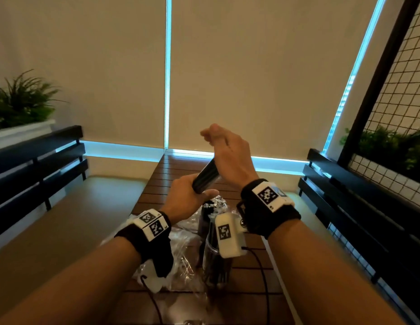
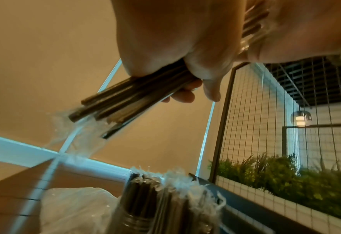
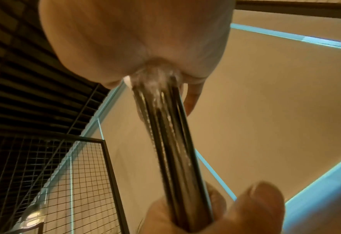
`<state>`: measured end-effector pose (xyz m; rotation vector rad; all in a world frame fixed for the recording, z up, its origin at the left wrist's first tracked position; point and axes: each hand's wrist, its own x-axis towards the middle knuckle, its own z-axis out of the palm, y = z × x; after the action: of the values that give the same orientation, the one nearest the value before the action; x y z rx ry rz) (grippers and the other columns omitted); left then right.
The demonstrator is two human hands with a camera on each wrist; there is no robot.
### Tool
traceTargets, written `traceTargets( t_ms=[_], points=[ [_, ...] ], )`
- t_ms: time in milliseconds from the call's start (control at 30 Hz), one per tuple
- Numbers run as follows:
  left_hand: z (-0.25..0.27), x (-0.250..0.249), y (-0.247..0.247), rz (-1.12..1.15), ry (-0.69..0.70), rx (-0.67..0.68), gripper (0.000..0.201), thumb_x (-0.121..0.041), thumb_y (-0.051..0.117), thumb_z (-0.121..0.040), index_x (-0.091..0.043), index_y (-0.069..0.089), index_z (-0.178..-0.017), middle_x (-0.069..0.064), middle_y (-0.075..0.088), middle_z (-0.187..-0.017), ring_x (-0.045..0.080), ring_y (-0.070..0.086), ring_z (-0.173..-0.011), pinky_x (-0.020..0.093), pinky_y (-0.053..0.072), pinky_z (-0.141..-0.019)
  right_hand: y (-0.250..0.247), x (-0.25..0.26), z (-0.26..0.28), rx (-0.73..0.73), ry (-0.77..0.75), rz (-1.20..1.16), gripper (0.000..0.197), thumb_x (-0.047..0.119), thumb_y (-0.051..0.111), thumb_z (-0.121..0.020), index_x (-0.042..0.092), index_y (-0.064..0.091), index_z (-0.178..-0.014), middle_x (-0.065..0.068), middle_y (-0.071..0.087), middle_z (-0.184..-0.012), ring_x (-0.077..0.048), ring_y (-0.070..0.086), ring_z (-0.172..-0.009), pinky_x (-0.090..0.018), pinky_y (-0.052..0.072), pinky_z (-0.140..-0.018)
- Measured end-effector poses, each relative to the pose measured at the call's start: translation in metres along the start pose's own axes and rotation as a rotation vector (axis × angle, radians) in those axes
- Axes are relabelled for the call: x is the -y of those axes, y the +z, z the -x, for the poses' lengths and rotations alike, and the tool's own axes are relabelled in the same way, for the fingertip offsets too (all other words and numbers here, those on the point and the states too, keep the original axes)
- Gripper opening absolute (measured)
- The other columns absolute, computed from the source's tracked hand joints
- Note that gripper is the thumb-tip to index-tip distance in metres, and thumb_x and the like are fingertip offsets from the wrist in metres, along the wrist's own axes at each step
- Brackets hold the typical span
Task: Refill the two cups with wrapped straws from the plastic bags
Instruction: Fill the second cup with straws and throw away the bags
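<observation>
A bundle of dark wrapped straws (image 1: 206, 177) is held tilted in the air above the table, between both hands. My left hand (image 1: 190, 195) grips its lower end with thumb and fingers curled round it. My right hand (image 1: 225, 148) closes over the upper end, where the clear wrapper tips bunch in the palm. The left wrist view shows the straws (image 2: 125, 101) sticking out of my fist with clear wrapper ends trailing. Below the hands stand the cups (image 1: 210, 231), holding straws and partly hidden by the right wrist camera; one cup (image 2: 139, 204) shows full of dark straws.
Crumpled clear plastic bags (image 1: 180, 242) lie on the slatted wooden table (image 1: 162, 184) left of the cups. Black benches (image 1: 37, 165) flank the table on both sides. A wire-mesh panel (image 1: 396, 95) with plants stands to the right. Blinds close off the far side.
</observation>
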<state>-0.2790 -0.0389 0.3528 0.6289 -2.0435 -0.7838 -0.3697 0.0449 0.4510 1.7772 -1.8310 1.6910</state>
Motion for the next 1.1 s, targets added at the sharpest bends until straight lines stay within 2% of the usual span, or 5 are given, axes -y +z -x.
traceTargets(
  t_ms=[267, 400, 533, 667, 1100],
  points=[
    [-0.011, 0.014, 0.015, 0.152, -0.107, -0.101, 0.039, -0.030, 0.074, -0.086, -0.022, 0.049, -0.057, 0.002, 0.056, -0.057, 0.014, 0.051, -0.055, 0.032, 0.041, -0.056, 0.003, -0.023, 0.010, -0.031, -0.036, -0.117, 0.052, 0.052, 0.033, -0.100, 0.027, 0.037, -0.145, -0.001, 0.050, -0.130, -0.006, 0.050, -0.111, -0.010, 0.036, -0.083],
    [-0.016, 0.036, 0.020, 0.374, -0.268, -0.284, 0.026, -0.031, 0.069, -0.091, -0.015, 0.055, -0.078, -0.005, 0.059, -0.067, 0.016, 0.064, -0.070, 0.047, 0.058, -0.076, 0.000, -0.092, 0.037, -0.164, 0.221, -0.102, 0.053, 0.045, 0.043, -0.089, 0.029, 0.039, -0.139, 0.004, 0.049, -0.125, -0.007, 0.050, -0.112, -0.029, 0.043, -0.095],
    [-0.011, 0.056, 0.046, 0.428, -0.312, -0.253, 0.032, -0.043, 0.069, -0.089, -0.021, 0.054, -0.071, -0.007, 0.059, -0.069, 0.020, 0.069, -0.076, 0.049, 0.058, -0.080, 0.020, -0.178, 0.097, 0.171, 0.579, 0.050, 0.102, 0.057, 0.060, -0.060, 0.028, 0.022, -0.150, -0.006, 0.040, -0.145, -0.025, 0.045, -0.130, -0.051, 0.041, -0.108],
    [-0.019, 0.054, 0.074, 0.480, -0.351, -0.229, 0.035, -0.041, 0.070, -0.088, -0.015, 0.054, -0.071, -0.007, 0.060, -0.062, 0.009, 0.067, -0.067, 0.037, 0.054, -0.072, 0.032, -0.212, 0.138, 0.439, 0.688, -0.036, 0.140, 0.052, 0.090, -0.057, 0.029, -0.007, -0.155, 0.009, 0.029, -0.153, -0.013, 0.032, -0.141, -0.036, 0.029, -0.115],
    [0.035, 0.131, 0.138, 0.295, -0.399, -0.027, 0.057, -0.077, 0.063, -0.076, -0.020, 0.069, -0.075, 0.008, 0.071, -0.079, 0.030, 0.068, -0.087, 0.052, 0.057, -0.075, 0.064, -0.229, 0.143, 0.260, 0.664, 0.139, 0.062, 0.043, 0.076, -0.067, 0.040, 0.028, -0.107, 0.000, 0.063, -0.109, -0.025, 0.067, -0.096, -0.044, 0.057, -0.079]
  ],
)
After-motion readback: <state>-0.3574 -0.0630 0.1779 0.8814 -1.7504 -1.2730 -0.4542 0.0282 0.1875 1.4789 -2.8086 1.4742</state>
